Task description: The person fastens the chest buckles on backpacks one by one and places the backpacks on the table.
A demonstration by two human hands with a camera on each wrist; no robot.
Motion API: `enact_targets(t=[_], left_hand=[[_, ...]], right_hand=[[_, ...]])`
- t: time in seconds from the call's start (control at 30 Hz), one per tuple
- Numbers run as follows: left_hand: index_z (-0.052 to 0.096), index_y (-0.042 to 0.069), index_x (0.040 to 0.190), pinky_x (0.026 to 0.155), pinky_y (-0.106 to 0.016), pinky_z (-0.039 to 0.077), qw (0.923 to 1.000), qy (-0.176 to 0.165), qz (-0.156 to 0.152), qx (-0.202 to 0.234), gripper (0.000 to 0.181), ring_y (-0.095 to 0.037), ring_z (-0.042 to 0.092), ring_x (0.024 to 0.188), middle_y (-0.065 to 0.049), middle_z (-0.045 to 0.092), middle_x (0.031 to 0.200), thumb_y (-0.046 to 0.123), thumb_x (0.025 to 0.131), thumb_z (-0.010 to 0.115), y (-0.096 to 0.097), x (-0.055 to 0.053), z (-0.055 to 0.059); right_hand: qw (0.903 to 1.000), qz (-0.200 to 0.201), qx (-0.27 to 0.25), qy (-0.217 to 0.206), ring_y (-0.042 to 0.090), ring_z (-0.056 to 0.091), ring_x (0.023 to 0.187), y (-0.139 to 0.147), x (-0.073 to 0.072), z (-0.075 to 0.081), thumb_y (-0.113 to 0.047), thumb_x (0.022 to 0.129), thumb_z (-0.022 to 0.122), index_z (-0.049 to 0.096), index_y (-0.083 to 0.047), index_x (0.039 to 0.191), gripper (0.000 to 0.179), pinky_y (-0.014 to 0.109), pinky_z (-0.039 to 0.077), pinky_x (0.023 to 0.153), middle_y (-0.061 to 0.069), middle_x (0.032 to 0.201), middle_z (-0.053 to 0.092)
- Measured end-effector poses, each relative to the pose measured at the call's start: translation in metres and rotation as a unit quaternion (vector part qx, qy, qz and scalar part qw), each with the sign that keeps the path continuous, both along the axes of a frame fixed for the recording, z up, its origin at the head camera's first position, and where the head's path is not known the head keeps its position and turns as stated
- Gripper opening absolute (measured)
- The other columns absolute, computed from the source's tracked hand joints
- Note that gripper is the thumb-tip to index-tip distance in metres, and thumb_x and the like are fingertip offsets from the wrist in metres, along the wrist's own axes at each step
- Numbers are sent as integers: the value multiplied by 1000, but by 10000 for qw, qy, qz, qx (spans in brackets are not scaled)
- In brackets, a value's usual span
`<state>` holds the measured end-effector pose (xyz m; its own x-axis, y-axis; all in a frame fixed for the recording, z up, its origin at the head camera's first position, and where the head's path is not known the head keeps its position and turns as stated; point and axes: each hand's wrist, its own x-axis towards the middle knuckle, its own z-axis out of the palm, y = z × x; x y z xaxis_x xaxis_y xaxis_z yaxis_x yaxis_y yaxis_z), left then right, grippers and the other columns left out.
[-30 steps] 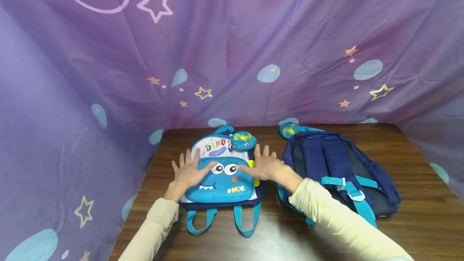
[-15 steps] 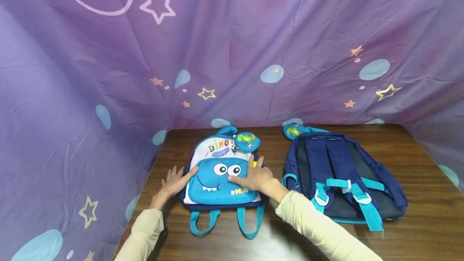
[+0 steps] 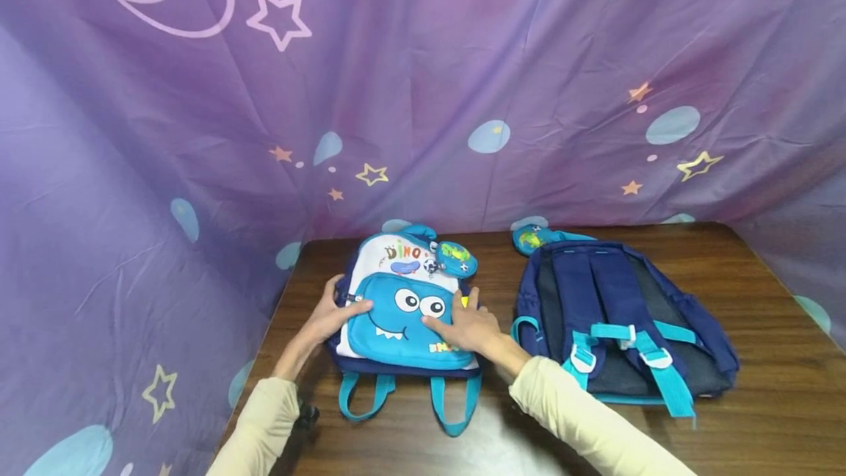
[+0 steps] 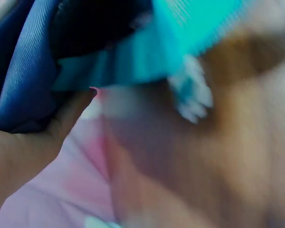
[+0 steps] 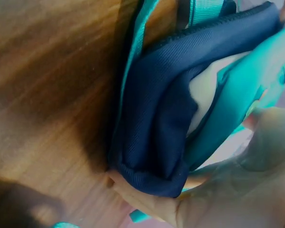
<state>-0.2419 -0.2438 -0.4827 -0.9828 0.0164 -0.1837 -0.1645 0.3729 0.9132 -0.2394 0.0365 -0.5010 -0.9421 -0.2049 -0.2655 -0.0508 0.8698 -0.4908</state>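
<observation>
A small dinosaur backpack (image 3: 386, 318), with a turquoise front pocket and white upper panel, lies face up on the table, its left side tipped up a little. My left hand (image 3: 328, 314) grips its left side, thumb on the front and fingers behind. On the opposite side, my right hand (image 3: 477, 330) holds the edge, thumb on the pocket. The right wrist view shows the right fingers tucked beneath the navy side panel (image 5: 152, 109). A round turquoise pouch (image 3: 456, 260) hangs at the backpack's top right. Navy fabric (image 4: 26, 71) rests over the left hand in the blurred left wrist view.
A larger navy backpack (image 3: 604, 292) lies straps up to the right, with its own round pouch (image 3: 529, 239) at the top. The brown wooden table (image 3: 760, 292) ends against a purple curtain (image 3: 423, 94) printed with stars.
Both hands have come down from above the small backpack to its sides and taken hold. Its left side has risen slightly. The navy backpack has stayed in place.
</observation>
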Motion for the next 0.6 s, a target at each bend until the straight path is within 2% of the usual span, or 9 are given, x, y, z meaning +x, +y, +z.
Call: enact_targets(t=[0.17, 0.33, 0.4, 0.5, 0.57, 0.6], left_hand=[[15, 7, 157, 116, -50, 34, 9995, 180, -76, -244, 102, -38, 43, 133, -28, 37, 149, 17, 78, 79, 15, -1, 38], [15, 7, 157, 115, -51, 35, 9941, 386, -190, -999, 100, -39, 42, 136, -28, 38, 150, 12, 77, 75, 34, -6, 92], [16, 7, 157, 117, -51, 33, 9878, 586, -267, -1417, 100, -39, 41, 138, -28, 38, 151, 12, 76, 74, 42, -9, 113], [14, 4, 158, 117, -50, 34, 9749, 885, -449, -1994, 101, -39, 42, 139, -29, 40, 151, 13, 77, 73, 56, -10, 142], [9, 1, 158, 117, -49, 35, 9652, 1023, -588, -2334, 104, -39, 42, 140, -30, 38, 153, 15, 78, 73, 64, -7, 158], [6, -1, 158, 117, -48, 34, 9595, 1077, -652, -2522, 105, -39, 40, 141, -31, 35, 154, 16, 79, 73, 68, -6, 165]], right_hand=[[9987, -54, -496, 25, 56, 32, 140, 5, -5, -2, -71, 95, 38, 22, 1, 157, 96, 67, 30, 111, 34, 162, 9], [9876, 2, -1570, -72, 49, 23, 147, 12, -16, -2, -60, 101, 37, 24, 4, 156, 85, 66, 24, 116, 33, 161, 17], [9823, 82, -1867, -118, 49, 19, 149, 12, -18, 3, -58, 102, 36, 23, 6, 155, 84, 63, 22, 118, 34, 160, 18], [9689, 284, -2448, 223, 47, 27, 147, 9, -20, 20, -54, 104, 35, 24, 9, 154, 81, 60, 25, 119, 34, 156, 28], [9577, 297, -2843, 328, 45, 30, 146, 6, -17, 45, -53, 105, 33, 25, 8, 153, 78, 58, 26, 119, 32, 155, 32], [9473, 322, -3174, 272, 45, 31, 145, 4, -15, 62, -52, 106, 32, 24, 7, 154, 76, 57, 29, 118, 30, 156, 32]])
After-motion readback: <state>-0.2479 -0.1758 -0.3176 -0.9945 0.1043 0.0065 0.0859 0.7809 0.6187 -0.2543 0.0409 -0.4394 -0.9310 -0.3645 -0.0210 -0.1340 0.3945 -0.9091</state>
